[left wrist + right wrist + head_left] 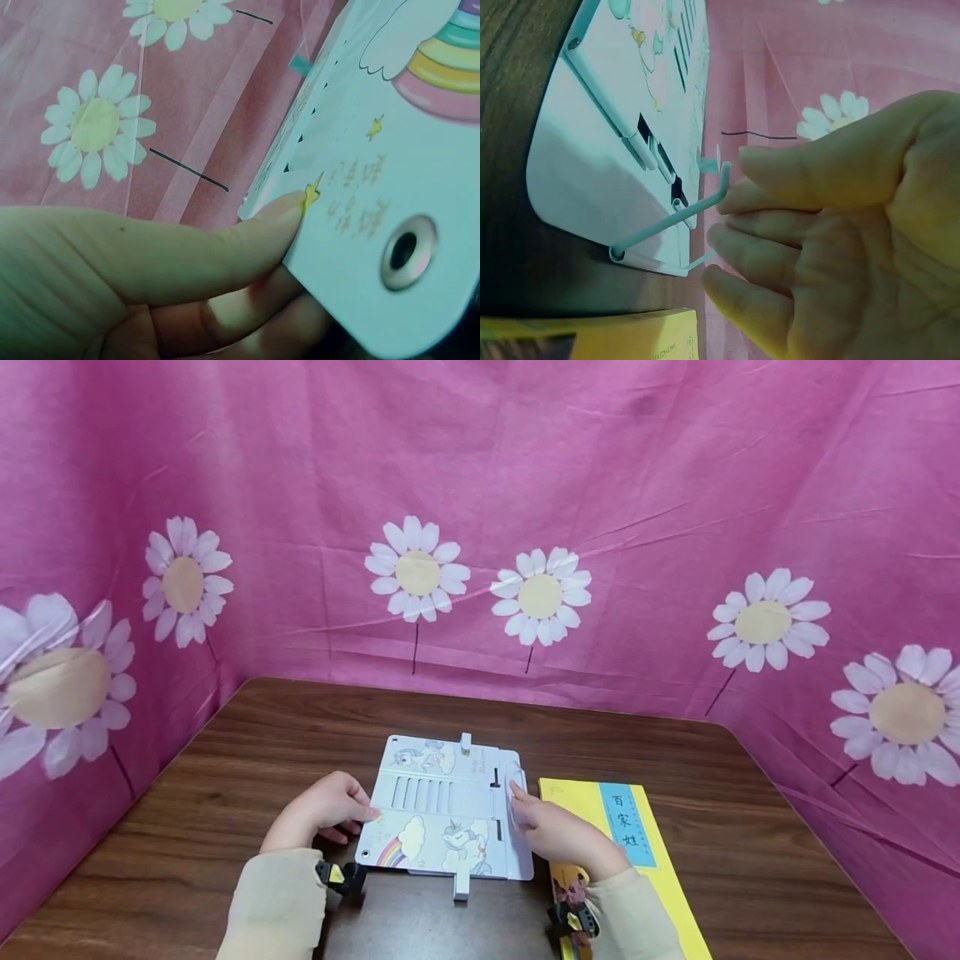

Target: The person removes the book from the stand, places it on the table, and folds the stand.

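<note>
A white book stand (468, 800) printed with unicorns, clouds and a rainbow lies on the table, with slots in its middle and a page clip at its far and near edges. My left hand (327, 810) pinches its left edge, thumb on top and fingers below, beside a metal eyelet (409, 253). At the stand's right end, my right hand (561, 833) has its fingers nearly straight. In the right wrist view a bent white wire support (667, 223) rises from the stand, its bend at the index fingertip; the thumb lies close by.
A yellow book (667, 893) with a blue title panel lies right of the stand, partly under my right forearm. Dark wood table (300, 718) extends around both. A pink cloth (480, 460) with white daisies hangs behind the table and at its sides.
</note>
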Demonstrator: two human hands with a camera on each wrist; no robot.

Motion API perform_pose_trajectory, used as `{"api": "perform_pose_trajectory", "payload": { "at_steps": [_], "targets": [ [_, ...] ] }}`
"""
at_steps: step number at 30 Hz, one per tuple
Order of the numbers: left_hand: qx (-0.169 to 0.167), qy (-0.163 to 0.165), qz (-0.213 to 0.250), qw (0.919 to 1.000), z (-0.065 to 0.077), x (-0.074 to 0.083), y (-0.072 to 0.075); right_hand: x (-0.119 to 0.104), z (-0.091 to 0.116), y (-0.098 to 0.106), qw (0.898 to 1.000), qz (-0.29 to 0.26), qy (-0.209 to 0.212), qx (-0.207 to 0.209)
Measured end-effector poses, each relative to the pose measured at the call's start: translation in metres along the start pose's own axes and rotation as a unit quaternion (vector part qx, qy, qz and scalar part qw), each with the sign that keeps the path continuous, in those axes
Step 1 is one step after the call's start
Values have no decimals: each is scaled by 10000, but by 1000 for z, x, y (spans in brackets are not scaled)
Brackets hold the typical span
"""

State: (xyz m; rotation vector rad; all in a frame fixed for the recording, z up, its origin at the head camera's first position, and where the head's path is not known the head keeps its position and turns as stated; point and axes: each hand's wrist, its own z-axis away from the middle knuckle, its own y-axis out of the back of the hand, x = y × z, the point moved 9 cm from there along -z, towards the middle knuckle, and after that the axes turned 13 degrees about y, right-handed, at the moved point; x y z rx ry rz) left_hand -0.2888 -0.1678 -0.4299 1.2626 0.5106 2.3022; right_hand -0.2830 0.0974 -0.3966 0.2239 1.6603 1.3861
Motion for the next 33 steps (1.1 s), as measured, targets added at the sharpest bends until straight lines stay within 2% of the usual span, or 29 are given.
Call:
{"api": "perform_pose_trajectory", "payload": {
  "at_steps": [4, 11, 14, 22, 25, 30, 33],
  "targets": [
    [-1, -17, -19, 10000, 1, 1, 0, -2, 0, -4, 9999, 53, -7, -121],
    [13, 2, 33, 10000, 0, -3, 0, 0, -5, -27, 9981, 143, 41, -606],
    [-3, -70, -4, 10000, 0, -1, 1, -1, -6, -29, 9980, 214, 8, -602],
    [-9, -35, -3, 10000, 0, -2, -1, -6, -9, -32, 9897, 1270, -164, -640],
    [-16, -49, -65, 10000, -1, -1, -2, -3, -9, -31, 9914, 1133, -274, -597],
    [28, -197, -509, 9985, 2, 7, -1, 5, -8, -24, 9974, 544, -282, -384],
    [329, -238, -928, 9949, 8, 13, 6, 8, -7, -21, 9985, 369, -156, -369]
  ]
}}
